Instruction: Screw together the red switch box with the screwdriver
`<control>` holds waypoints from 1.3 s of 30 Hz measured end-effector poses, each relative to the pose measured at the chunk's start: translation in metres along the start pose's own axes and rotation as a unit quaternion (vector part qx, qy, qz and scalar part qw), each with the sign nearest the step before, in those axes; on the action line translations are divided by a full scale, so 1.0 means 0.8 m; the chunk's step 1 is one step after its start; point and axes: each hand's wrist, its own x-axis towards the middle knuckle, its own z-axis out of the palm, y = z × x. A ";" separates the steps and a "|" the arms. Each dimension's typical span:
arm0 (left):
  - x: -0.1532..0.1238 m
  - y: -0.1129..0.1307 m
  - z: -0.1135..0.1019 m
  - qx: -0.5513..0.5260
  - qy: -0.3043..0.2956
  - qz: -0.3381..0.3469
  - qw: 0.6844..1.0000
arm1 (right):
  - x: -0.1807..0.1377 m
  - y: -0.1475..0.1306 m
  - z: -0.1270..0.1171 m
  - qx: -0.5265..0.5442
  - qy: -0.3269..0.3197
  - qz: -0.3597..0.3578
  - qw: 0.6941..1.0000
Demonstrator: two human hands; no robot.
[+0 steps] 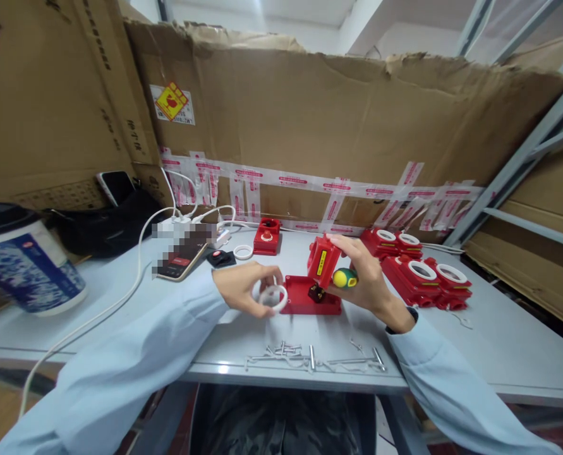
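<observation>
My left hand (248, 287) is closed on a white ring (281, 299), pinched between thumb and fingers. In my right hand (366, 278) is a red box cover (320, 260) with a yellow label, tilted up. A screwdriver (345, 278) with a yellow and green handle is tucked in the same hand; its shaft is hidden. Dark parts (316, 292) show under the cover. Beneath lies a shallow red box base (302, 297) on the table, just right of the ring.
Small metal screws and bars (285, 354) lie along the front edge. Several red boxes with white rings (421, 272) stand at right; another red box (266, 237) and a loose white ring (243, 252) sit behind. A phone (181, 259), cables and a cup (30, 265) are at left.
</observation>
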 end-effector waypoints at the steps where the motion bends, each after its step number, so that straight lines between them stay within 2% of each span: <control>1: -0.004 -0.008 -0.010 0.047 0.023 -0.031 0.998 | 0.000 0.000 0.000 0.000 -0.002 0.002 1.000; 3: -0.014 -0.030 -0.030 0.124 0.055 -0.109 0.985 | 0.000 0.000 0.000 0.001 -0.002 0.007 1.000; 6: -0.024 -0.064 -0.047 0.219 0.048 -0.196 0.955 | 0.000 0.000 0.000 0.002 -0.003 0.018 1.000; 9: -0.021 -0.087 -0.045 0.244 0.026 -0.205 0.947 | -0.001 -0.001 0.001 0.000 -0.010 0.022 1.000; 12: -0.011 -0.096 -0.035 0.237 0.027 -0.195 0.951 | -0.001 -0.001 0.002 -0.005 -0.013 0.023 1.000; 15: -0.002 -0.100 -0.029 0.239 0.059 -0.179 0.953 | 0.000 -0.002 0.002 -0.009 -0.016 0.028 0.999; 20: 0.003 -0.111 -0.030 0.298 0.130 -0.188 0.927 | 0.001 -0.003 0.001 -0.012 -0.025 0.031 0.999; 26: 0.002 -0.126 -0.031 0.307 0.128 -0.208 0.920 | -0.001 -0.003 0.001 -0.003 -0.035 0.036 0.999; 29: 0.003 -0.108 -0.029 0.274 0.178 -0.151 0.933 | -0.002 -0.004 0.001 0.003 -0.031 0.039 0.999; 33: 0.012 -0.050 -0.010 0.118 0.269 0.049 0.955 | -0.001 -0.008 0.003 0.026 -0.032 0.048 0.998; 36: 0.021 -0.009 0.013 0.061 0.244 0.156 0.955 | 0.000 -0.012 0.006 0.052 -0.039 0.045 0.997; 39: 0.029 0.010 0.029 0.046 0.249 0.177 0.951 | 0.001 -0.012 0.004 0.071 -0.054 0.056 0.994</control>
